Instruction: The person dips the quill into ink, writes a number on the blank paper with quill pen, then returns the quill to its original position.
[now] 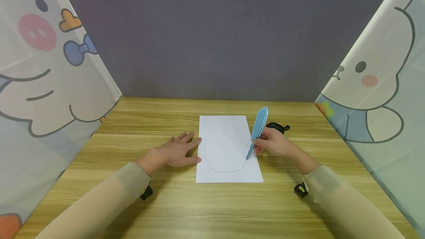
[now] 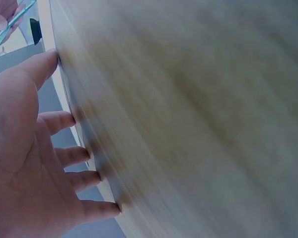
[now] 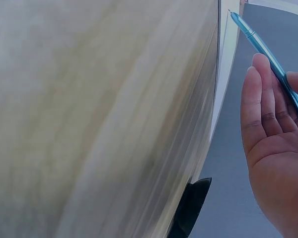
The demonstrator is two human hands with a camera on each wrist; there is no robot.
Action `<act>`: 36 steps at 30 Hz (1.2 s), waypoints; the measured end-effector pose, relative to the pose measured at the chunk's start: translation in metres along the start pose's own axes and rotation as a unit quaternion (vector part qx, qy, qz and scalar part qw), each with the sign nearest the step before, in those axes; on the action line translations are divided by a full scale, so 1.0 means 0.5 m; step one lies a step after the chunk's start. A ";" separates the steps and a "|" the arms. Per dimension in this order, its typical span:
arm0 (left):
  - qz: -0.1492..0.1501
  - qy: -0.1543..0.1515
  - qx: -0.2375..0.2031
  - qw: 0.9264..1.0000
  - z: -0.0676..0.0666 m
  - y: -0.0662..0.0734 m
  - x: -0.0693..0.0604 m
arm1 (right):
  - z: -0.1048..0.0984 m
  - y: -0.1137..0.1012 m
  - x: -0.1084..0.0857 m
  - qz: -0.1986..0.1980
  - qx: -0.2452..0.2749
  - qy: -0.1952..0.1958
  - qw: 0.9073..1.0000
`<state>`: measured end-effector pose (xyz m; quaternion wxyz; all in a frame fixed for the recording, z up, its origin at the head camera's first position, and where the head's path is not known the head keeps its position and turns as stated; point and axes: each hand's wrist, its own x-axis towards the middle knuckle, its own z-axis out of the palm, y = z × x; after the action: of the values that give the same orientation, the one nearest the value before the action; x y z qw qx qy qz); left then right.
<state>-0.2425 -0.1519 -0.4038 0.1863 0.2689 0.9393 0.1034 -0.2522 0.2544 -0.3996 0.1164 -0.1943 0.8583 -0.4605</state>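
Note:
A white sheet of paper lies on the wooden table with a thin, dark, rounded outline drawn on it. Its upper right side is open in the head view. My right hand pinches a light-blue pen with a broad, leaf-shaped upper part. The pen's tip meets the paper at the right end of the line. In the right wrist view, the thumb presses the pen against the fingers. My left hand rests with spread fingers at the paper's left edge, thumb and a fingertip touching it.
Behind the right hand lies a small black object, partly hidden. The wooden table ends at a dark grey panel. Cartoon-printed cloths hang on both sides. Black wrist-worn pieces show beneath both sleeves.

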 end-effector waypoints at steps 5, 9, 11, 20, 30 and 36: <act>0.000 -0.001 -0.003 1.000 -0.001 0.001 -0.001 | -0.004 0.000 0.007 0.003 0.001 0.006 1.000; -0.002 -0.003 -0.005 1.000 -0.002 0.001 -0.002 | -0.007 0.002 0.014 0.012 -0.002 0.013 1.000; -0.002 -0.003 -0.004 1.000 -0.002 0.001 -0.002 | -0.009 0.004 0.018 0.014 -0.005 0.016 1.000; -0.001 -0.001 -0.003 1.000 0.000 -0.001 -0.001 | -0.015 0.010 0.035 0.026 -0.011 0.029 0.999; 0.002 -0.001 -0.001 1.000 0.000 0.000 0.000 | -0.022 0.013 0.054 0.037 -0.022 0.037 0.998; 0.002 -0.003 0.000 1.000 0.002 -0.003 0.002 | -0.023 0.017 0.062 0.037 -0.019 0.043 0.998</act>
<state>-0.2437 -0.1525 -0.4053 0.1889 0.2710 0.9382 0.1031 -0.2861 0.2534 -0.4010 0.0928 -0.1448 0.8777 -0.4473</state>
